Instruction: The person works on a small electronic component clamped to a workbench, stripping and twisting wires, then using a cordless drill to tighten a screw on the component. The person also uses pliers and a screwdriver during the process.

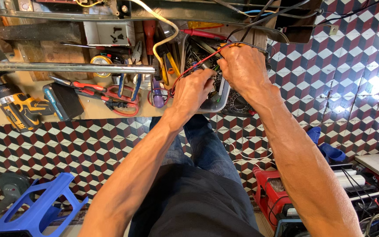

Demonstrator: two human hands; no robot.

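My left hand (pixel 192 91) and my right hand (pixel 241 66) meet over a grey plastic tray (pixel 221 99) packed with small parts and tools at the bench edge. Both hands pinch a red and black wire pair (pixel 207 55) that loops up from the tray to the metal frame above. The left fingers grip the wires low down near a small metal part (pixel 205 66). The right fingers hold them a little higher and to the right.
On the wooden bench lie a yellow cordless drill (pixel 16 108), a dark battery pack (pixel 65 102), red-handled pliers (pixel 97 91), screwdrivers, a steel tube (pixel 71 68) and a white cable (pixel 163 37). Below are a blue plastic stool (pixel 40 206), a red machine (pixel 270 193) and patterned floor tiles.
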